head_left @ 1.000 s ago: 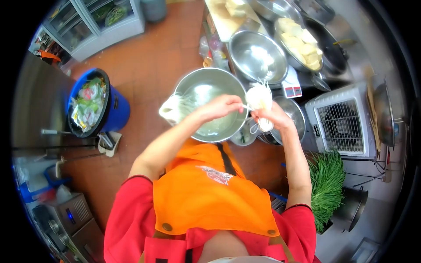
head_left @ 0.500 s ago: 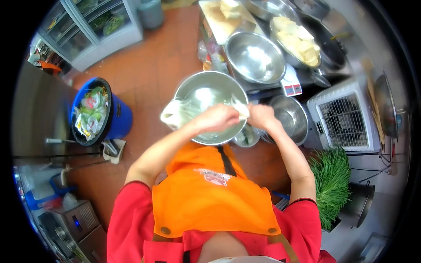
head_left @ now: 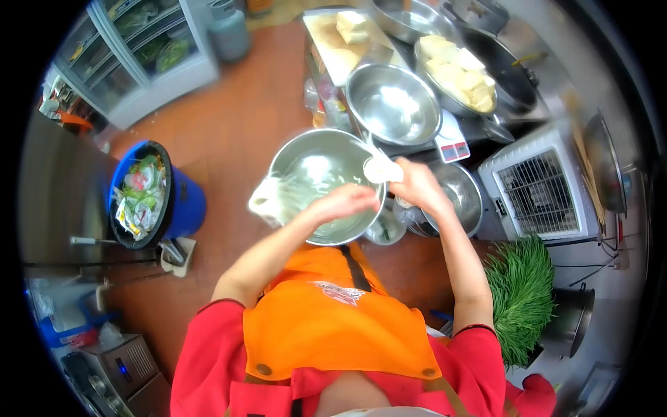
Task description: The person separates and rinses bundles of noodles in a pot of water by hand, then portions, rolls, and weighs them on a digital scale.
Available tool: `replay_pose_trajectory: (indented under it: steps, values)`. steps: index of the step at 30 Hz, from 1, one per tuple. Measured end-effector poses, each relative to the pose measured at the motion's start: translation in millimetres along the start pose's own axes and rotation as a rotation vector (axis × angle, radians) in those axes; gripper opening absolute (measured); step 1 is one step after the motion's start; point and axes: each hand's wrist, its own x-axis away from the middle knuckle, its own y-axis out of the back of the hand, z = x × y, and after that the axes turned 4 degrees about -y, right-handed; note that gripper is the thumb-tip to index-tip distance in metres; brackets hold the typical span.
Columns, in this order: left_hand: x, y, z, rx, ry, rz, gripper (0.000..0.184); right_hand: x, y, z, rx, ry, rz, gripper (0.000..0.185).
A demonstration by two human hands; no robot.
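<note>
A large metal bowl [head_left: 295, 156] of clear liquid sits in front of my orange apron. On its right rim, my right hand [head_left: 418, 186] grips a bundle of thin white strands [head_left: 381, 169], its pale rounded end towards me. Thin strands stick out from its far side. My left hand [head_left: 345, 201] is over the near right part of the bowl, fingers stretched out and slightly blurred, with nothing visible in them. A second clump of white strands [head_left: 269, 198] hangs over the left rim. I cannot tell exactly what the strands are.
Beyond the bowl stand an empty metal bowl [head_left: 394, 104], a pan of pale yellow blocks [head_left: 458, 73] and a scale [head_left: 453, 142]. A metal pot [head_left: 462, 198] and a heater-like white unit [head_left: 542, 182] are at right, long greens [head_left: 517, 299] nearer. A blue bin [head_left: 186, 201] stands left.
My left hand has moved away from the white bundle, back and left over the bowl. My right hand keeps the bundle, now turned with its rounded end showing. The whole view has shifted slightly.
</note>
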Motion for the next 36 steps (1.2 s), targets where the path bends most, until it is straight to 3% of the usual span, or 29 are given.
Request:
replay_pose_trajectory:
  steps: [2, 3, 6, 8, 9, 10, 11, 12, 13, 15, 18, 19, 21, 22, 23, 25, 26, 29, 32, 35, 36]
  values:
    - [9, -7, -16, -0.463, -0.151, 0.07, 0.021, -3, -20, -5, 0.237, -0.018, 0.021, 0.022]
    - [11, 0, -24, -0.449, -0.139, 0.048, 0.021, -6, -42, -19, 0.308, 0.008, 0.085, 0.021]
    - [0, 45, -29, -0.283, -0.122, 0.012, 0.021, 25, -35, 9, 0.07, 0.319, 0.205, 0.022]
    - [-11, 60, -3, -0.021, -0.147, 0.055, 0.021, 26, -12, 25, -0.183, 0.277, 0.119, 0.024]
    - [-10, 44, 2, 0.254, -0.155, -0.022, 0.023, 24, -1, 30, -0.312, 0.251, 0.065, 0.024]
    - [-9, 33, -2, 0.119, -0.062, -0.025, 0.024, 18, 10, 33, -0.476, 0.1, 0.055, 0.027]
    - [-8, 22, -6, -0.015, 0.025, -0.025, 0.025, 7, 9, 27, -0.38, -0.005, -0.039, 0.028]
    - [-7, 8, -2, -0.2, -0.119, -0.063, 0.023, -1, 1, 16, -0.276, -0.055, -0.044, 0.027]
    - [-11, 7, -6, -0.292, -0.12, -0.042, 0.023, -8, -12, 2, -0.171, -0.105, -0.045, 0.027]
    - [-6, 9, -22, -0.407, -0.09, 0.017, 0.023, 0, -40, -1, 0.077, -0.017, 0.048, 0.024]
    - [-11, 26, -35, -0.506, -0.145, 0.068, 0.02, 15, -62, -8, 0.106, 0.157, 0.152, 0.03]
    - [-13, 34, -42, -0.528, -0.124, 0.072, 0.02, 22, -46, 6, -0.023, 0.175, 0.216, 0.033]
    - [-24, 49, -29, -0.172, -0.106, 0.108, 0.018, 36, 1, 43, -0.282, 0.207, 0.336, 0.04]
    - [-28, 52, -24, 0.004, -0.097, 0.126, 0.017, 33, 4, 43, -0.317, 0.18, 0.294, 0.049]
    - [-32, 47, -19, 0.193, -0.086, 0.009, 0.017, 29, 4, 37, -0.428, 0.198, 0.202, 0.049]
    - [-37, 19, -11, 0.572, -0.065, -0.224, 0.02, 14, -6, 14, -1.017, -0.045, 0.268, 0.053]
    - [-37, 11, -8, 0.602, -0.049, -0.18, 0.023, 13, -8, 9, -1.37, -0.067, 0.302, 0.056]
    - [-26, 4, 0, 0.776, -0.044, -0.168, 0.024, 15, -30, -14, -1.656, -0.123, 0.422, 0.047]
    - [-27, 12, 26, 0.658, -0.099, -0.092, 0.022, 19, -35, -15, -1.547, -0.151, 0.381, 0.046]
    - [-23, -2, 27, -0.461, -0.359, -0.361, 0.02, 6, -42, -24, -1.324, -0.128, 0.233, 0.044]
    - [-14, -5, 7, -0.552, -0.175, -0.269, 0.022, 0, -43, -27, -1.232, -0.115, 0.172, 0.043]
